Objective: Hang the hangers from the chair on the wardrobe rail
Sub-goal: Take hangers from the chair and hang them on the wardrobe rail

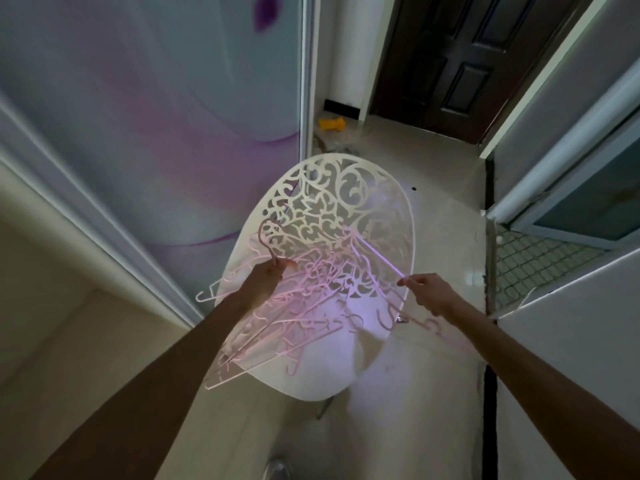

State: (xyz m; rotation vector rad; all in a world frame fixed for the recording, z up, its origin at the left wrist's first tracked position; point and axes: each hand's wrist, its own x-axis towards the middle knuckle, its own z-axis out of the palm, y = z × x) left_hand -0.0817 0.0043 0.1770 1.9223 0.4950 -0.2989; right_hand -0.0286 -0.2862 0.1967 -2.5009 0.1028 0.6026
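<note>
A: Head view. Holding what, on the left?

B: Left hand (266, 280) clenched round the neck of a pink hanger (268, 242), hook up, over the chair (349, 209).

A: And on the right?

B: Right hand (427, 294) pinching the end of a hanger bar (375, 252), slanted up across the chair back.

A: Rest of the hangers?

B: Heaped in a pink pile (298, 317) on the white seat (tangled, too blurred to count). Beside the chair on the left, a wardrobe door (156, 116); rail not seen.
</note>
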